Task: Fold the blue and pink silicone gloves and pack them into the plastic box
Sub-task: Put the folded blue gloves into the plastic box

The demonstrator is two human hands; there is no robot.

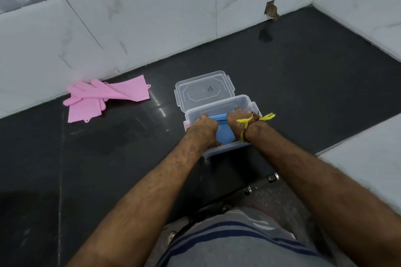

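Head view — both hands, left hand (pixel 205 125) and right hand (pixel 237 120), knuckles-up on blue gloves (pixel 224 131).

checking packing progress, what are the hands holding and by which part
Both hands grip the folded blue gloves inside the plastic box: left hand on the left side, right hand on the right.
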